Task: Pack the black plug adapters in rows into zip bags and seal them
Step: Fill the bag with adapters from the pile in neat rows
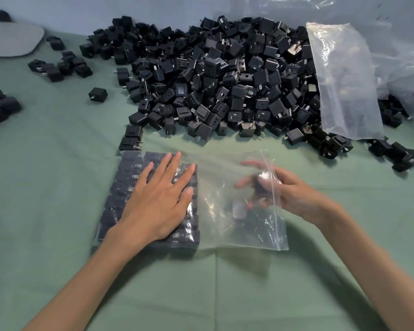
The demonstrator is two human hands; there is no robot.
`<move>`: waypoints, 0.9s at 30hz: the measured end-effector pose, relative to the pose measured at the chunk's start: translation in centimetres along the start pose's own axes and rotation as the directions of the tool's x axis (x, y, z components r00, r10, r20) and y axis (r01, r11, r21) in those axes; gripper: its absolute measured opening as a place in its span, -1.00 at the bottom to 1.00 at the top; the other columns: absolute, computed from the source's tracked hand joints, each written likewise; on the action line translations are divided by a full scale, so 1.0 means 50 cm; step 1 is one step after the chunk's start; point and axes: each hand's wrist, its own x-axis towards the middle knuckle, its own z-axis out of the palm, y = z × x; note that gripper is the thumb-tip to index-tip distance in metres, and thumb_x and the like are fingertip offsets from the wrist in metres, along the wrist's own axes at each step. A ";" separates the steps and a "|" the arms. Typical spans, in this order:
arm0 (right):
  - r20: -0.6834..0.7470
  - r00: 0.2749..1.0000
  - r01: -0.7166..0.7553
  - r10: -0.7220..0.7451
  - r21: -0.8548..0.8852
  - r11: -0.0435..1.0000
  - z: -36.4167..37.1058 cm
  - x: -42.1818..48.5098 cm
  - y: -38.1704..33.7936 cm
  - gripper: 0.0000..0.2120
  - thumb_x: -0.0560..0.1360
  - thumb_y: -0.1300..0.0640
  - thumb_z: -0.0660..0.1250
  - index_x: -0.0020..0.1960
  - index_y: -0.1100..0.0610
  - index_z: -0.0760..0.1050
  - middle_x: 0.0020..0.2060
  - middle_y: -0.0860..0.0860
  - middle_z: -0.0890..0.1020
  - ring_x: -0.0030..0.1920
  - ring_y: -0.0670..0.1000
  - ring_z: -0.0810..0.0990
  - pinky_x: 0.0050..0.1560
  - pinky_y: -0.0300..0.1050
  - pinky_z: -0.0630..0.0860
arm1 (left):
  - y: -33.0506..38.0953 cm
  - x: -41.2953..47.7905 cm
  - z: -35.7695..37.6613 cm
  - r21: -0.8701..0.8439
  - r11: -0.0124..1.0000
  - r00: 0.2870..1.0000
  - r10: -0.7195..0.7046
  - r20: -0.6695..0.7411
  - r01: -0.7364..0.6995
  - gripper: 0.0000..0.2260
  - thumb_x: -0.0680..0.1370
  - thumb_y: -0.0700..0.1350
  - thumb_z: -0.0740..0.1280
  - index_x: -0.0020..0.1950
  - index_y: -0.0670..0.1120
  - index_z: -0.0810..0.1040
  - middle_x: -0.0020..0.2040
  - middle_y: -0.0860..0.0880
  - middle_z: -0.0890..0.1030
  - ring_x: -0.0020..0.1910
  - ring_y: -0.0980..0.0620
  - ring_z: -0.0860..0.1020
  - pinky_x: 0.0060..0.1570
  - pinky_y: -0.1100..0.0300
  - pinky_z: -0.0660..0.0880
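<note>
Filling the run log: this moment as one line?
zip bag: filling, unsealed | left hand: flat on packed rows | right hand: inside, holding adapter

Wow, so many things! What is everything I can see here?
pile: one, many black adapters, back middle of the cloth
stray adapters: several, black, back left
big bag: one, clear, lying on the pile's right side
pad: one, grey, far back left
cloth: one, green, under everything
zip bag: one, clear, front middle, mouth to the right
packed rows: several, black, in the zip bag's left end
held adapter: one, black, blurred, just inside the zip bag's mouth
left grip: one, flat on the packed rows
right grip: one, holding the held adapter, fingers inside the zip bag
</note>
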 end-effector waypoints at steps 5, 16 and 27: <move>-0.066 0.994 0.034 -0.083 -0.545 0.838 0.066 0.059 0.002 -0.69 0.56 0.16 0.31 0.30 0.09 0.49 0.13 0.06 0.60 0.07 -0.09 0.60 0.16 -0.07 0.53 | -0.001 -0.001 0.000 0.005 1.000 1.000 0.001 0.001 -0.001 -0.45 0.46 0.19 -0.42 0.47 0.20 -0.31 0.57 0.05 -0.28 0.52 0.13 -0.32 0.49 0.06 -0.29; -0.011 0.931 0.146 -0.366 -0.905 0.400 0.114 0.129 0.013 -0.50 0.60 0.20 0.22 0.51 0.15 0.19 0.34 0.18 0.47 0.32 0.17 0.46 0.32 0.04 0.40 | 0.001 0.000 -0.002 0.022 1.000 1.000 -0.002 0.003 0.002 -0.50 0.53 0.15 -0.34 0.48 0.18 -0.31 0.55 0.05 -0.32 0.51 0.13 -0.36 0.47 0.06 -0.33; -0.079 0.962 0.060 -0.261 -0.872 0.486 0.117 0.116 0.021 -0.42 0.58 0.31 0.17 0.55 0.11 0.08 0.38 0.23 0.38 0.34 0.15 0.36 0.36 -0.07 0.31 | 0.001 -0.001 -0.002 0.024 1.000 1.000 -0.002 0.000 0.002 -0.52 0.56 0.14 -0.33 0.49 0.19 -0.31 0.55 0.05 -0.33 0.51 0.12 -0.36 0.48 0.04 -0.32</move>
